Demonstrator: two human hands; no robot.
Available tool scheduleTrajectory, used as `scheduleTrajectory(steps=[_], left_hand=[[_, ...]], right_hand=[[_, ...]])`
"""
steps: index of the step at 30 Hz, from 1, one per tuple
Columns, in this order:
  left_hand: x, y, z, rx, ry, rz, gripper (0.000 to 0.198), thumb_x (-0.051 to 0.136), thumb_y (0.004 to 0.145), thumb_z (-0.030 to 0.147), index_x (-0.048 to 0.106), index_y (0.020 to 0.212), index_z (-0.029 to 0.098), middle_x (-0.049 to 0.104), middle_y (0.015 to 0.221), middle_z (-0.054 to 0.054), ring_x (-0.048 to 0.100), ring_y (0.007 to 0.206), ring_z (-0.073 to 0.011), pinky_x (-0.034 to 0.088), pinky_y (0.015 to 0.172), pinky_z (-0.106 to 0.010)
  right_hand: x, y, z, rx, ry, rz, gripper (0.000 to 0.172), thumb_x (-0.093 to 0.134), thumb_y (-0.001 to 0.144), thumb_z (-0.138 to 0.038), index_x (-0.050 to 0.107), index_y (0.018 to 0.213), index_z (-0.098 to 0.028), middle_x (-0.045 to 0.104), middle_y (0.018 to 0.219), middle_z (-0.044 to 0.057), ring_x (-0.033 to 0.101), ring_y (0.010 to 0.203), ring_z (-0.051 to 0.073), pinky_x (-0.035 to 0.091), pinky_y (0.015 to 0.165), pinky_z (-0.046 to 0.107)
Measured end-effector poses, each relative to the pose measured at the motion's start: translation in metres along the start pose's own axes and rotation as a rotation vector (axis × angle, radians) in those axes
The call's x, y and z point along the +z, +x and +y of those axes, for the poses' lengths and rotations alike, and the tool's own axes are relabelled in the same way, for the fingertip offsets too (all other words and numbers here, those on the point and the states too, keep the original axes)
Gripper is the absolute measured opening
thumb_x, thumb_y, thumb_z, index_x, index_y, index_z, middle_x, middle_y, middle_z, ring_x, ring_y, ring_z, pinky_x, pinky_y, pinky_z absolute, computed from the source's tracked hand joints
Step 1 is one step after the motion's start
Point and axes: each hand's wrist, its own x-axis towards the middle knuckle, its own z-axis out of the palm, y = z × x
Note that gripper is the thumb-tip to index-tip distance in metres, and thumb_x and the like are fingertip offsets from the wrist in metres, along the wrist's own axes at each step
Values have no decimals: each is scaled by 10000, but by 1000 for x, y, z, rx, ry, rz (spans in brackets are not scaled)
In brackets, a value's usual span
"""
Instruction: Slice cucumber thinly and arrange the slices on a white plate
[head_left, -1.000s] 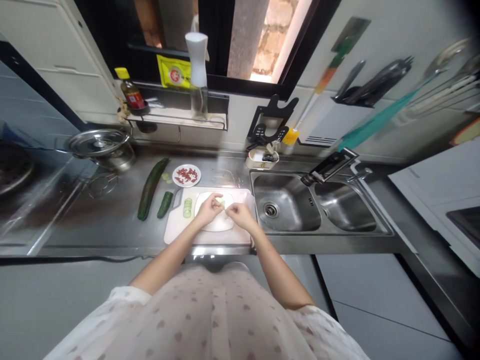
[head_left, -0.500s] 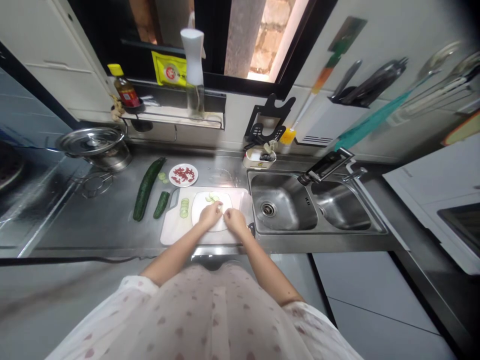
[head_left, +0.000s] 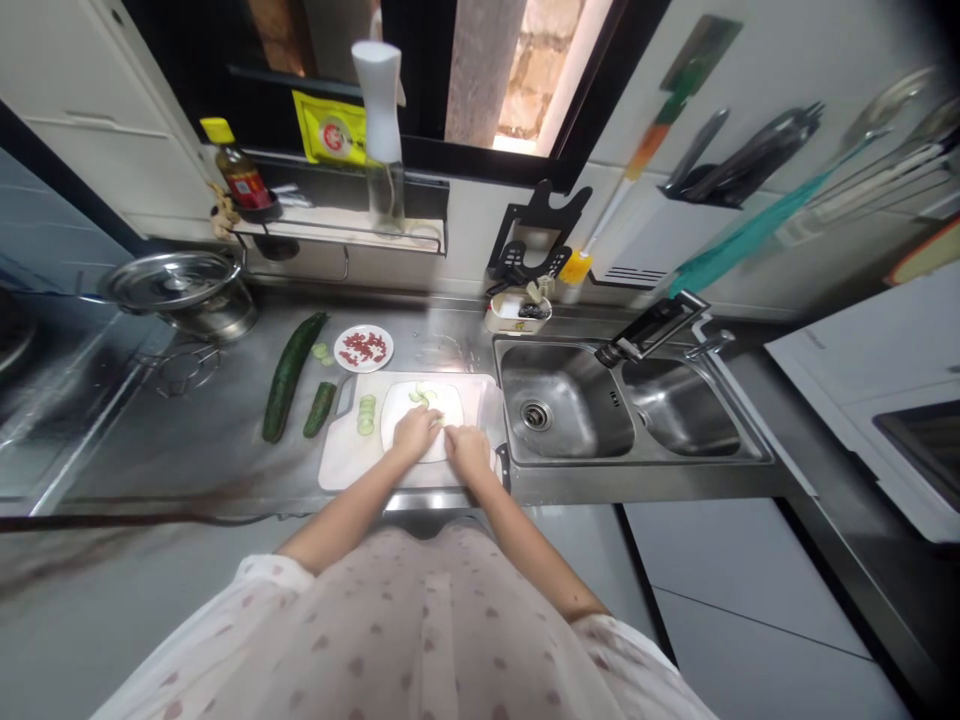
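A white cutting board (head_left: 341, 462) lies on the steel counter with a white plate (head_left: 450, 402) on it. My left hand (head_left: 415, 434) and my right hand (head_left: 468, 450) meet over the plate's near edge, fingers pinched together on a small pale cucumber slice (head_left: 442, 423). A few cucumber slices (head_left: 422, 396) lie on the plate's far side. A stack of slices (head_left: 366, 413) sits on the board to the left. A whole cucumber (head_left: 290, 372) and a cut cucumber piece (head_left: 319, 408) lie on the counter left of the board.
A small plate of red pieces (head_left: 364, 347) stands behind the board. A double sink (head_left: 622, 415) with a faucet (head_left: 651, 328) is on the right. A steel pot (head_left: 176, 292) and wire trivet (head_left: 184, 366) stand at left. Bottles fill the window shelf (head_left: 337, 225).
Both hands drew back from the plate's far side toward its near edge, leaving cucumber slices on the plate. The camera shifted slightly.
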Motion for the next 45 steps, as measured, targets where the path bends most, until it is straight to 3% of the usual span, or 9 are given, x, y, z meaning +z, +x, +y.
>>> scheduleTrajectory(steps=[18, 23, 33, 45], left_hand=[[0, 12, -5, 93, 35, 10, 319, 436, 928, 392, 676, 1108, 283, 576, 963, -63, 548, 943, -194, 431, 808, -279], [-1, 12, -5, 83, 63, 4, 327, 434, 928, 398, 675, 1109, 271, 574, 974, -70, 539, 939, -197, 431, 799, -282], [-4, 16, 0, 64, 105, 19, 332, 407, 937, 400, 674, 1078, 262, 574, 980, -77, 515, 969, -210, 413, 832, -299], [-3, 20, -1, 47, 98, 33, 325, 428, 927, 405, 660, 1108, 268, 577, 994, -68, 511, 962, -212, 411, 810, -300]], right_hand=[[-2, 11, 0, 53, -13, 21, 292, 363, 954, -261, 637, 1030, -196, 699, 880, 85, 594, 797, 169, 302, 684, 259], [1, 6, 0, 29, -7, 56, 308, 358, 954, -283, 650, 1019, -209, 703, 851, 78, 599, 791, 174, 285, 680, 261], [-6, 12, 0, 52, -49, -35, 351, 314, 987, -333, 611, 1140, -224, 705, 909, 101, 616, 830, 170, 301, 708, 272], [-5, 15, 2, 49, -22, 18, 351, 324, 981, -337, 616, 1140, -225, 709, 874, 84, 621, 810, 167, 292, 693, 265]])
